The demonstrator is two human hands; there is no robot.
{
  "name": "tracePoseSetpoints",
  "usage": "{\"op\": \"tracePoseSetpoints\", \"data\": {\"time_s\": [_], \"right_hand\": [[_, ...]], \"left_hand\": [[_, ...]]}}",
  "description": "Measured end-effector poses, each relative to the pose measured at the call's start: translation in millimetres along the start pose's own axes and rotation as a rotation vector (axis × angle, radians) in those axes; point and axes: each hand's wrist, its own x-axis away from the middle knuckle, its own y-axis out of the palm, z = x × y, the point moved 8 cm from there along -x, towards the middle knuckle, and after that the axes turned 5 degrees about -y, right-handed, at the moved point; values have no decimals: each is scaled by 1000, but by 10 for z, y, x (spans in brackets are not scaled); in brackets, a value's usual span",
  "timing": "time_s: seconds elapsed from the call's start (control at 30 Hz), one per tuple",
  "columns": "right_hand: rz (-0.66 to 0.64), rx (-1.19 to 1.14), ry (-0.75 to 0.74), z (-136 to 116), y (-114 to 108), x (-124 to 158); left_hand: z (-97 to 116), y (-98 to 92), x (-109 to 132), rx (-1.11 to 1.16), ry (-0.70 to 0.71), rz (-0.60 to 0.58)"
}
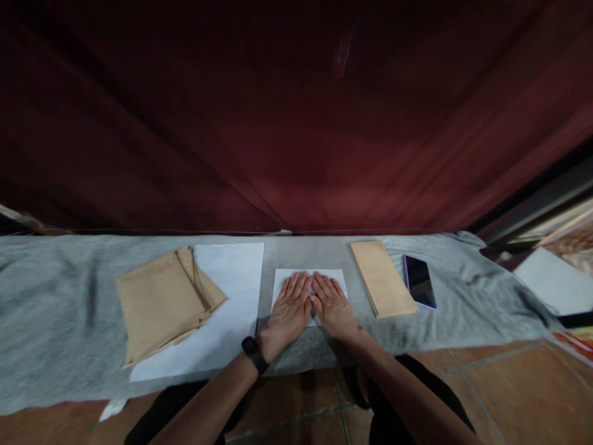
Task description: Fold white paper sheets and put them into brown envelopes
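My left hand [289, 311] and my right hand [332, 307] lie flat side by side on a folded white sheet of paper [283, 279], fingers stretched out and pressing it onto the grey cloth [60, 309]. A black band [254, 353] sits on my left wrist. To the left lies a larger white sheet [231, 296] with a loose pile of brown envelopes [160, 303] partly on it. To the right lies a neat stack of brown envelopes [382, 278].
A dark phone [419, 281] lies beside the stack on the right. A dark red curtain [296, 111] hangs behind the cloth. Brown tiled floor [509, 389] shows in front. White paper [553, 281] lies at the far right.
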Motion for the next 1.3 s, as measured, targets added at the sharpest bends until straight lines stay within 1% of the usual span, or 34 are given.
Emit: {"op": "tracePoseSetpoints", "data": {"time_s": [0.13, 0.23, 0.37, 0.57, 0.77, 0.83, 0.9, 0.97, 1.0, 1.07, 1.13, 1.2, 1.3], "right_hand": [[60, 26, 21, 52, 18, -6], [97, 26, 48, 116, 27, 11], [115, 41, 105, 217, 26, 46], [179, 82, 150, 322, -44, 134], [154, 107, 213, 447, -39, 239], [163, 105, 226, 464, -77, 271], [162, 91, 211, 429, -131, 289], [129, 55, 136, 311, -173, 285], [102, 26, 77, 222, -185, 280], [44, -48, -53, 25, -191, 281], [-7, -113, -138, -118, -182, 297], [-45, -143, -169, -170, -158, 315], [-65, -129, -176, -131, -127, 328]], "left_hand": [[-45, 77, -46, -39, -25, -2], [-127, 70, -64, -52, -67, 21], [-244, 52, -75, -58, -159, 50], [-356, 58, -1, -50, -260, 99], [-486, 28, 130, -53, -313, 132], [-524, -1, 152, -55, -319, 130], [-534, -52, 163, -57, -326, 131], [-463, -109, 176, -46, -298, 127], [-386, -130, 189, -32, -261, 118], [-159, -144, 250, 5, -148, 79], [89, -130, 361, 33, -28, 37], [256, -105, 484, 28, 39, 8], [343, -57, 597, 0, 87, -40]]}}
